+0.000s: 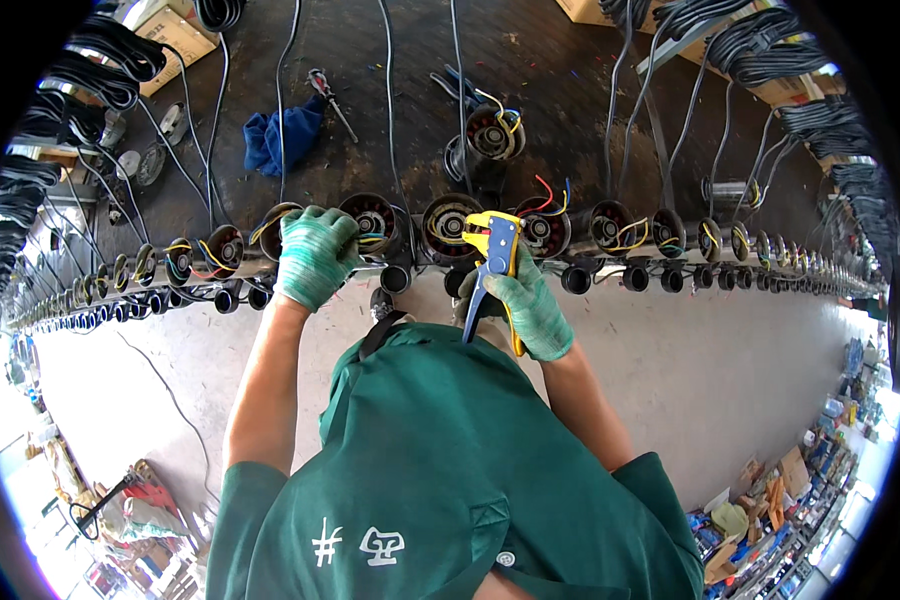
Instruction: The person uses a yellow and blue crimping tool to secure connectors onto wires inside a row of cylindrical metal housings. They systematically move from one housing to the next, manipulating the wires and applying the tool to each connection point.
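Observation:
My right hand [536, 312], in a green-and-white work glove, is wrapped round the handles of a yellow and blue wire stripper [500, 240]. Its jaws point up over the row, between a round motor housing [450, 225] and another motor housing [545, 232] with red and blue wires standing out of it. My left hand [315, 258], gloved alike, has its fingers curled at the bench edge, beside a motor housing [368, 214] with yellow and blue wires. Whatever those fingers pinch is hidden. A further housing [273, 232] sits partly behind that hand.
Similar housings with loose wires line the dark bench [530, 60] both ways, with black cables running back from them. On the bench lie a blue cloth [282, 138], a screwdriver [332, 103], pliers [457, 88] and an upright motor [494, 135]. Coiled cables [760, 45] hang at both sides.

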The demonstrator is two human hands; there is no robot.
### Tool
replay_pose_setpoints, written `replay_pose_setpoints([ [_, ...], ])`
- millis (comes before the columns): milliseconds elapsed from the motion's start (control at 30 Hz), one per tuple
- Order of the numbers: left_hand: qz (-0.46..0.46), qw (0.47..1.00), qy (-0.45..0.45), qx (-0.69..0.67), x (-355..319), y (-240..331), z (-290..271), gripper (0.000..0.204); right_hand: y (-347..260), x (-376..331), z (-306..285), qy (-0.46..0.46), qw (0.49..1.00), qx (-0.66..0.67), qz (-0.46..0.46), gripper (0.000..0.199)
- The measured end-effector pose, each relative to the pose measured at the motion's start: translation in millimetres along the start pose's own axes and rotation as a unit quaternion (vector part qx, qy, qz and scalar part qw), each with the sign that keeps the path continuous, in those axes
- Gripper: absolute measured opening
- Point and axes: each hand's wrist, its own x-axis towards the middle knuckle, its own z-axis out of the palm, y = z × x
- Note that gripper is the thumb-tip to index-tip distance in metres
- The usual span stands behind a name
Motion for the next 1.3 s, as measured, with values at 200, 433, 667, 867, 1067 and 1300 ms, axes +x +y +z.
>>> replay_pose_setpoints([
  [200, 0.034, 0.995, -0.018, -0.093, 5, -6, 1, 0.030, 17, 4, 15, 0.025, 0.999, -0.017, -0.014, 0.060],
  [433, 0.061, 0.985, -0.054, -0.150, 4, -34, -6, 0.026, 27, -3, 53, 0.119, 0.992, -0.037, -0.013, 0.062],
  [667, 0.156, 0.966, -0.042, -0.201, 1, -59, -4, 0.028, 57, 1, 84, 0.167, 0.985, 0.004, -0.037, 0.064],
  [867, 0.219, 0.952, -0.066, -0.205, 6, -62, -3, 0.026, 85, 3, 106, 0.190, 0.981, -0.028, -0.034, 0.066],
  [1067, 0.185, 0.952, -0.044, -0.241, 2, -59, 10, 0.023, 97, 12, 138, 0.191, 0.981, 0.022, 0.013, 0.069],
  [1300, 0.174, 0.945, -0.017, -0.278, 2, -59, 13, 0.022, 101, 25, 153, 0.178, 0.982, 0.069, -0.017, 0.072],
])
